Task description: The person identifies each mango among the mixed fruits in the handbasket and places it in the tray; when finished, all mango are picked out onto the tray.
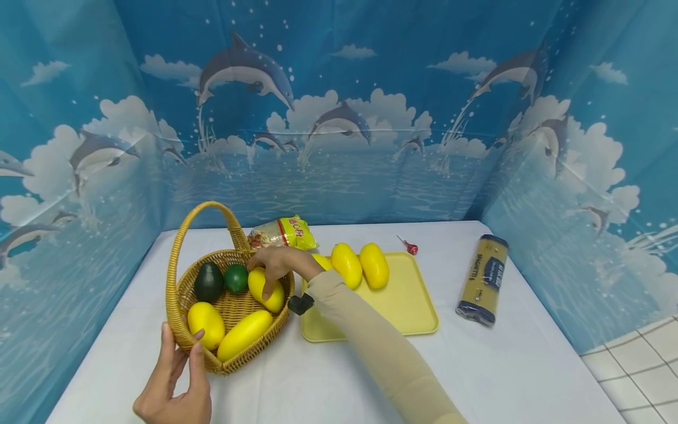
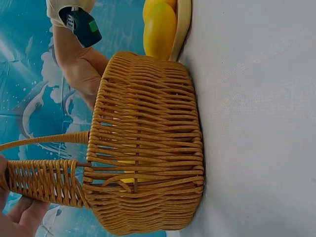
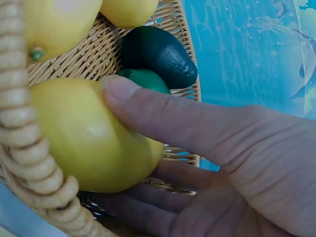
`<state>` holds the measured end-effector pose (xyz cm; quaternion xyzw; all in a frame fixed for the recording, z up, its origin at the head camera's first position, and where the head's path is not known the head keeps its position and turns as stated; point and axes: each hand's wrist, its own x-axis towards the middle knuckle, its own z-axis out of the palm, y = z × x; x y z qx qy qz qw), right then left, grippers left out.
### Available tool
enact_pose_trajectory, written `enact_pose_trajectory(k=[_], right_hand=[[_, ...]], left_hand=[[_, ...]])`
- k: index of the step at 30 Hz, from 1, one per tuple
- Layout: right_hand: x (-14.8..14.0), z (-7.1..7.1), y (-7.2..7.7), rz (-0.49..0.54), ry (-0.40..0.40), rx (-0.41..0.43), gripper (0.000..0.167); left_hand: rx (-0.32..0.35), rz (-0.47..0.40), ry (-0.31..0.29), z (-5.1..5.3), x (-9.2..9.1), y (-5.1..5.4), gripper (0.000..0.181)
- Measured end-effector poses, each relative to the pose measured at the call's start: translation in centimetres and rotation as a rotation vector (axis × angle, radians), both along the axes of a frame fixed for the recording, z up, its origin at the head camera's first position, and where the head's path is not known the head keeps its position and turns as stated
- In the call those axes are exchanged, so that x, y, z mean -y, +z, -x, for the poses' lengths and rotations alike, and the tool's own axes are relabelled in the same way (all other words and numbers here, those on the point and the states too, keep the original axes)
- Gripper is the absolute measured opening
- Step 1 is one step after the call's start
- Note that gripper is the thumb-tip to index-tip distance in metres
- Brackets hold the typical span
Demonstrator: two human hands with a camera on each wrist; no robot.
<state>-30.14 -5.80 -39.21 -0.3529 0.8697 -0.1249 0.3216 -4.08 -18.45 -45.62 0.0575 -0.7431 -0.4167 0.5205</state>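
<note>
A wicker basket (image 1: 264,341) with a tall handle stands on the left of the table. My left hand (image 1: 177,388) pinches the near base of its handle (image 1: 173,277) between thumb and fingers. Over the basket's right side, my right hand (image 1: 283,263) grips a yellow mango (image 3: 89,138), thumb on top and fingers beneath in the right wrist view. Two other mangoes (image 1: 206,325) (image 1: 245,334) lie inside at the front. Behind them sit a dark avocado (image 1: 209,282) and a round green fruit (image 1: 236,278).
Right of the basket, a yellow tray (image 1: 405,306) carries mangoes (image 1: 374,265), one partly hidden by my right arm. A snack bag (image 1: 286,233) lies behind the basket. Further right are a red lollipop (image 1: 411,248) and a spaghetti pack (image 1: 483,280). Dolphin-printed curtains (image 1: 339,176) enclose the table.
</note>
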Motion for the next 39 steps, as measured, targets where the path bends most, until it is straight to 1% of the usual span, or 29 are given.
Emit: enact_pose_trajectory(k=[5, 10, 14, 19, 21, 27, 29, 31, 33, 36, 39], right_hand=[[0.0, 0.0, 0.0, -0.014, 0.018, 0.012, 0.085], [-0.2, -0.1, 0.0, 0.013, 0.022, 0.020, 0.084], [-0.7, -0.3, 0.1, 0.074, 0.035, -0.001, 0.084], [-1.8, -0.5, 0.5, 0.169, 0.058, -0.044, 0.085], [-2.2, -0.5, 0.8, 0.213, 0.069, -0.043, 0.086], [-3.9, -1.0, 1.9, 0.353, 0.126, -0.038, 0.086], [-4.5, -1.2, 2.4, 0.401, 0.138, -0.030, 0.085], [-5.3, -1.5, 2.9, 0.446, 0.144, -0.022, 0.084], [-6.2, -1.8, 3.4, 0.477, 0.133, -0.010, 0.085], [-7.7, -2.4, 4.2, 0.511, 0.112, -0.020, 0.086], [-9.2, -3.0, 4.9, 0.546, 0.084, -0.034, 0.088]], left_hand=[[0.003, -0.004, -0.001, 0.0, -0.1, -0.1, 0.089], [-0.003, -0.002, -0.009, -0.1, 0.0, 0.0, 0.088], [0.011, 0.001, 0.001, -0.3, 0.1, 0.1, 0.090], [-0.019, -0.009, -0.021, -0.1, 0.0, 0.0, 0.085], [-0.018, -0.008, -0.022, -0.1, 0.0, 0.0, 0.085], [0.044, 0.007, 0.015, -0.4, -0.1, 0.0, 0.092], [0.052, 0.008, 0.020, -0.5, -0.1, 0.1, 0.093], [0.046, 0.006, 0.014, -0.5, -0.2, 0.1, 0.093], [0.029, 0.002, 0.002, -0.4, -0.2, 0.1, 0.092], [0.024, 0.003, -0.004, -0.3, -0.1, 0.1, 0.091], [0.042, 0.007, 0.007, -0.5, -0.1, 0.1, 0.092]])
